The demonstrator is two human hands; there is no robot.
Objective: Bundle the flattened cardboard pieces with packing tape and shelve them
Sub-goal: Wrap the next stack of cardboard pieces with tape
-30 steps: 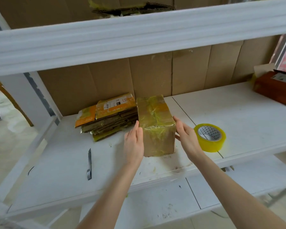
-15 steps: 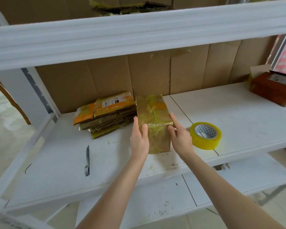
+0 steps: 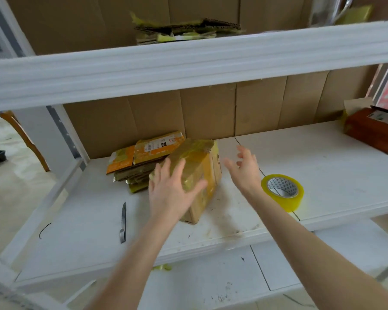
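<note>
A taped bundle of cardboard, wrapped in yellowish tape, leans tilted to the left on the white middle shelf. My left hand lies on its left face with fingers spread. Just right of the bundle, my right hand hovers open and touches nothing. Behind and left of the bundle lies a flat stack of cardboard pieces with orange labels. A roll of yellow packing tape sits to the right of my right hand.
A box cutter lies on the shelf at the left. A reddish-brown box stands at the far right. Another taped cardboard bundle rests on the upper shelf. Brown cardboard lines the back wall.
Both hands held the upright bundle's sides before. Now the bundle tips over to the left, my left hand is spread on it, and my right hand has come off.
</note>
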